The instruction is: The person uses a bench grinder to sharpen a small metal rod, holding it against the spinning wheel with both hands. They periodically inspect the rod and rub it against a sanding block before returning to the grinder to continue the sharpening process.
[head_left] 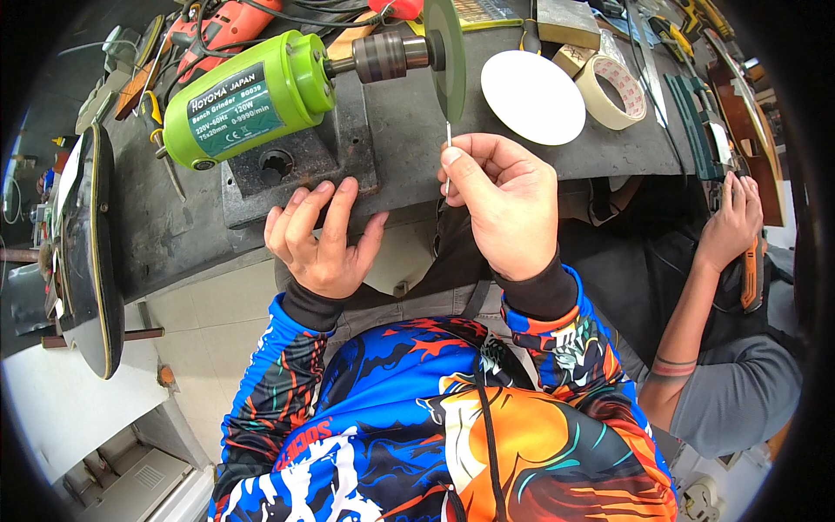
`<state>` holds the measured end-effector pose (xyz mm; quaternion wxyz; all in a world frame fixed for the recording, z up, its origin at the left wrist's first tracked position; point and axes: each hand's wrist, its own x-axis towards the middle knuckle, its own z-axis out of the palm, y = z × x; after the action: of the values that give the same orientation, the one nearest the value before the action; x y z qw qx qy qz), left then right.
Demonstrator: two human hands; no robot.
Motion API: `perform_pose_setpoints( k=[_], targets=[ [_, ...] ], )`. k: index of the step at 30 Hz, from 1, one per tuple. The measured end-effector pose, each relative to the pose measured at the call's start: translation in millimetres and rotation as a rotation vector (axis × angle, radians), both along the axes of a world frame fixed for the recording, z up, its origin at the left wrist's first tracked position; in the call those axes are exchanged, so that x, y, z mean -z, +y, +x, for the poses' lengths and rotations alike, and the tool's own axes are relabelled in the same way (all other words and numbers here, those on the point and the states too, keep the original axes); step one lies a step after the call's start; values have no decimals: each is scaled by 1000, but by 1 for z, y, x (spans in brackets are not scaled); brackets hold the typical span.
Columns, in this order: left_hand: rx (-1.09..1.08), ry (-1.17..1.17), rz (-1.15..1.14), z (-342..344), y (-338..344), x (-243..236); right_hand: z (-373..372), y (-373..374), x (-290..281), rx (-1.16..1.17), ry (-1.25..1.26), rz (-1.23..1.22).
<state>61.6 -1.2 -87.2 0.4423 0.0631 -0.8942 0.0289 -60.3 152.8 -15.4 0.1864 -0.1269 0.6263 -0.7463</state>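
Observation:
A green bench grinder [252, 100] stands on a black metal base [296, 174] at the table's front edge. A metal chuck [380, 56] on its shaft carries a thin, greenish-grey disc [448, 65], seen nearly edge-on. My left hand [323, 244] rests its fingertips on the front of the base, fingers spread and holding nothing. Between thumb and forefinger, my right hand [504, 196] pinches a thin metal rod [448, 135] upright. The rod's upper tip is just below the disc's lower edge; whether they touch I cannot tell.
Right of the grinder lie a white round plate [532, 96] and a masking tape roll [619, 91]. A red power tool [222, 35] with cables lies behind. A dark, rounded board [91, 252] stands at the left. Another person's hand [733, 217] reaches the table at the right.

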Motion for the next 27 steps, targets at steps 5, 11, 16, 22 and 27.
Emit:
perform_pose_setpoints(
  k=[5,11,16,22,27],
  targets=[
    [1,7,3,0,0,1,0,0,0,8,-5,-5],
    [1,1,6,0,0,0,-1,0,1,-2,-16,2],
    [-6,1,1,0,1,0,-1,0,1,-3,-13,-1],
    [-8,-2,-3,0,1,-1,-1,-1,0,-7,-27,2],
    [1,4,-5,0,0,0,-1,0,1,-11,-18,5]
  ],
)
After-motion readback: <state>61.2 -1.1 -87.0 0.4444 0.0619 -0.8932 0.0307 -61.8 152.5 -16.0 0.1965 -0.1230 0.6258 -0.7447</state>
